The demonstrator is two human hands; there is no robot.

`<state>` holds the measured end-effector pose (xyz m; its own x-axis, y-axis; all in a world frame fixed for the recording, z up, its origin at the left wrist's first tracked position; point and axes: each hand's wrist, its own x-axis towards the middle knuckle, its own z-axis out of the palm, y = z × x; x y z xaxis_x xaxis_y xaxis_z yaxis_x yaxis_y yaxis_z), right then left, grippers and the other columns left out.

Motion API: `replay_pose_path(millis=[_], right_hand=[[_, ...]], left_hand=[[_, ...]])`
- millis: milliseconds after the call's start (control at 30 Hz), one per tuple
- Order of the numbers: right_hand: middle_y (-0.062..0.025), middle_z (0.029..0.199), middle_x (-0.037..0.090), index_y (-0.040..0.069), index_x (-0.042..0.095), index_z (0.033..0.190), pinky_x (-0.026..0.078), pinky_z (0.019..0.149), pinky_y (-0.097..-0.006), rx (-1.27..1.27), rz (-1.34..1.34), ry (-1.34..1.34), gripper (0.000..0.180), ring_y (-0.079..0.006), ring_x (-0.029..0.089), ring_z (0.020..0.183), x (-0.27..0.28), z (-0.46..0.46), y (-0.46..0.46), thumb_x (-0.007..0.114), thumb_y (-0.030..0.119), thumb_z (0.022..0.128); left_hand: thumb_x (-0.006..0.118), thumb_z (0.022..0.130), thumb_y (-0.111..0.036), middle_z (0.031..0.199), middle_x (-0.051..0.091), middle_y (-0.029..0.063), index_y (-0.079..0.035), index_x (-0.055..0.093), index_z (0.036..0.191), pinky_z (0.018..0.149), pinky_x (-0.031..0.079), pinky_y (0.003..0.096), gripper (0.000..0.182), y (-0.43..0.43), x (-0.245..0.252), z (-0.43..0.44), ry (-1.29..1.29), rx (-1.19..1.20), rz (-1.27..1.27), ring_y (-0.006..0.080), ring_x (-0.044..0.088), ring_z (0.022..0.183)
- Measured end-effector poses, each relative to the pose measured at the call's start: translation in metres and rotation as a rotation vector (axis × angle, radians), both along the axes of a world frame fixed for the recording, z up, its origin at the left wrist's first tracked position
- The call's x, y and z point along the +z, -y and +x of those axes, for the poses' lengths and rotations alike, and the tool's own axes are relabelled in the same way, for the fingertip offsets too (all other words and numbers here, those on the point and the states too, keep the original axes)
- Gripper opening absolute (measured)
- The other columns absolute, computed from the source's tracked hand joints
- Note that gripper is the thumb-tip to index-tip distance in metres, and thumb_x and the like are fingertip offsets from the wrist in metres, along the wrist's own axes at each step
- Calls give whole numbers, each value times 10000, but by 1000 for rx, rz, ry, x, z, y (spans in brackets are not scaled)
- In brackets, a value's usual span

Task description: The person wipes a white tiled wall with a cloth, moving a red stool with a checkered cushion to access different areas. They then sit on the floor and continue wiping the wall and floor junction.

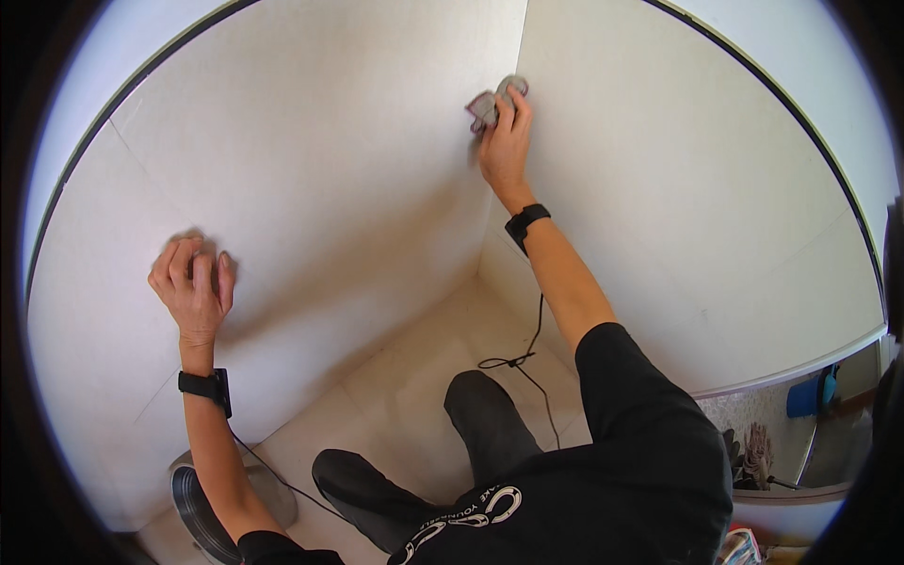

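Note:
My right hand point(506, 138) grips a crumpled grey cloth point(483, 108) with a dark reddish edge. The cloth is pressed against the pale wall panels beside their vertical corner. On the left wall panel point(339, 127), my left hand point(191, 282) rests with curled, spread fingers and no object visible in it. Its fingertips appear to touch the surface, though slight blur and shadow surround them. A black band circles each wrist, the left one point(205, 390) and the right one point(527, 220).
A grey round container point(272, 491) with a dark ribbed opening stands by my left forearm. A looped black cord point(513, 363) hangs over the tiled floor point(424, 353). Beyond the right panel's lower edge are a blue bucket point(804, 397) and a mop head point(758, 455).

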<state>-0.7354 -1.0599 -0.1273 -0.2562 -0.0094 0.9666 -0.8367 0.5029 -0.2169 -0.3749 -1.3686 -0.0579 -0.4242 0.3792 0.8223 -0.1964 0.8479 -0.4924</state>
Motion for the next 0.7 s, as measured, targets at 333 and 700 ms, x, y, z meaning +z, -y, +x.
replay_pose_path(millis=[333,700], right_hand=[[-215,1199,506,-26,576,1096,487,876,-422,25,70,959,362,-372,565,1013,-199,49,-57,486,-179,781],[-219,1196,531,-11,581,1168,446,939,-424,212,-154,-147,314,-380,525,1107,112,12,-79,552,-16,856]], left_hand=[[702,840,-164,1187,585,50,-91,611,876,898,378,404,123,-22,-1,-5,4,-52,22,277,526,1153],[705,838,-161,1205,590,71,-72,616,901,906,389,418,141,-22,-1,-4,23,-23,59,297,538,1150]])
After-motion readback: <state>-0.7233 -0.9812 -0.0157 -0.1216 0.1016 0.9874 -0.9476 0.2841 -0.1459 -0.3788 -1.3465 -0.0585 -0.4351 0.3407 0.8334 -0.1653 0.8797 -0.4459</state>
